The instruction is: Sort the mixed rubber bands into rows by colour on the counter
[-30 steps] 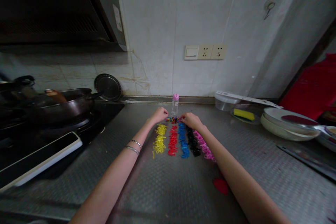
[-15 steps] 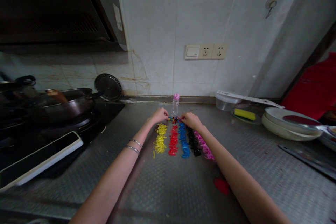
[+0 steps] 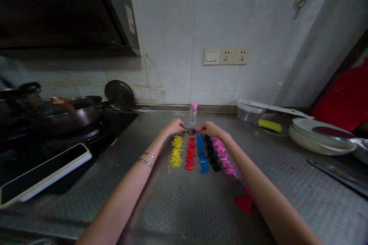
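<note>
My left hand (image 3: 176, 125) is at the left end of a small mixed-colour pile of rubber bands (image 3: 191, 131), fingertips pinched together. At the pile's right end, my right hand (image 3: 212, 129) also has its fingers closed; anything between either hand's fingertips is too small to make out. Below the pile, sorted bands lie in columns: yellow bands (image 3: 176, 152), red bands (image 3: 190, 155), blue bands (image 3: 202, 155), black bands (image 3: 212, 155) and pink bands (image 3: 224, 156). Just behind the pile stands a clear bottle (image 3: 193, 116) with a pink cap.
At left are a pan (image 3: 71, 116) on the stove and a white-edged dark slab (image 3: 46, 174). A red object (image 3: 243, 203) lies by my right forearm. To the right are a plastic container (image 3: 249, 111), a yellow sponge (image 3: 269, 125), stacked dishes (image 3: 319, 141) and a knife-like tool (image 3: 333, 176).
My right hand and forearm have shifted slightly right, uncovering more of the pink and black bands and the red object. My left hand stays almost in place.
</note>
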Demonstrator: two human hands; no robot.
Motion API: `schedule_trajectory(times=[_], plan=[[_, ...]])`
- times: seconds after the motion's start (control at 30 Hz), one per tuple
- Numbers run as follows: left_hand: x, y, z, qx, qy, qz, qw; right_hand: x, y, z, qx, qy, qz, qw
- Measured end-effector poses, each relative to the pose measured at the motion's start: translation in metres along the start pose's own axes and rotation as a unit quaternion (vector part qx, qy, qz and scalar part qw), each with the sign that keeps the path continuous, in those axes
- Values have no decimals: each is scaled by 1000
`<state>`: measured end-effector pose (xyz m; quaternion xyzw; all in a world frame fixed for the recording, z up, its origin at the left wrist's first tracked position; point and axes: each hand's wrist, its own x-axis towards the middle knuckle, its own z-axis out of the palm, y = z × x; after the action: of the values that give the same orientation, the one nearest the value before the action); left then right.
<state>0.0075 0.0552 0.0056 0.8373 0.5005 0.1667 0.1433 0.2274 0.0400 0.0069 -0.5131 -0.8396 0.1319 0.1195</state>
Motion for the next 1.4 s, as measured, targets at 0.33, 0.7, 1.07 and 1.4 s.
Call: schedule_trajectory(times=[0.33, 0.7, 1.07, 1.4], plan=[[-3, 2, 0, 23, -11, 8, 1000, -1, 3, -3, 0, -3, -7, 1000], [-6, 3, 1, 50, 1, -30, 998, -2, 8, 1, -11, 27, -8, 1000], [-3, -2, -3, 18, 12, -24, 999, -8, 5, 0, -45, 71, 56, 995], [-5, -1, -12, 7, 43, -19, 999, -7, 1, 4, -62, 57, 33, 996]])
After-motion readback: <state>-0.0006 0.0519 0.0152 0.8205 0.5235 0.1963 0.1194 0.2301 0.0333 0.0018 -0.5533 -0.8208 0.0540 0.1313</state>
